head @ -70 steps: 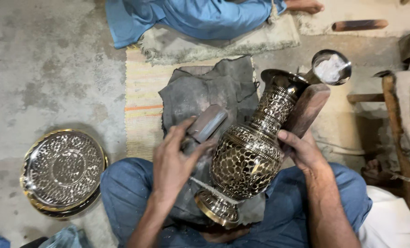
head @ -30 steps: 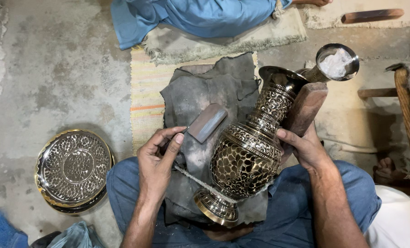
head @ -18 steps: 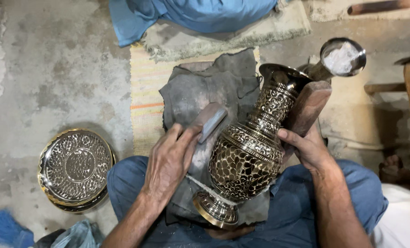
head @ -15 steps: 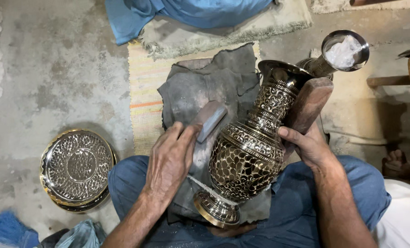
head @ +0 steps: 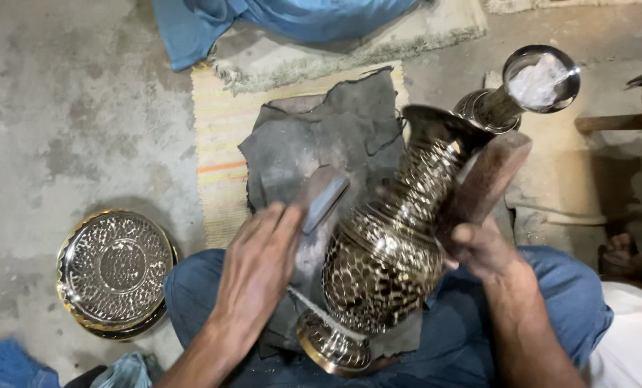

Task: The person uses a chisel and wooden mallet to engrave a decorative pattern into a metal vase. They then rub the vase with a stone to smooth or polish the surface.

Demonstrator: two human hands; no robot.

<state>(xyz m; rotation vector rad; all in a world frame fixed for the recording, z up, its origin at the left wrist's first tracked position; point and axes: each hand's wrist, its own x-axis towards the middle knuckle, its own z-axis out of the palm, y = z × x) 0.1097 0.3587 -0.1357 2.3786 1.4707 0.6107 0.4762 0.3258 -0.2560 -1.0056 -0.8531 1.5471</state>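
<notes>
Compared with a moment ago, the left hand (head: 257, 276) has slid up along the grey block (head: 323, 198) and now lies over its lower end, fingers curled down around it in a grasp, while the brass vase (head: 389, 262) looks slightly blurred, as if it has just been turned. That vase leans across the person's lap on a dark grey cloth (head: 321, 136), foot toward the body and mouth tilted up and away. The right hand (head: 479, 248) is closed around the far side of the vase's shoulder, pressing it against a reddish wooden block (head: 487, 179) behind the neck. A thin light rod or cord crosses the foot; I cannot tell what it is. On the concrete floor (head: 62, 108) to the left sits a round embossed brass tray (head: 114, 271), well apart, and a shiny metal cup on a stem (head: 533, 82) stands just beyond the vase's mouth. My worry is the lean: the polished belly offers little grip, so a hard push from the block could roll the vase off the cloth or swing its mouth into the cup.
</notes>
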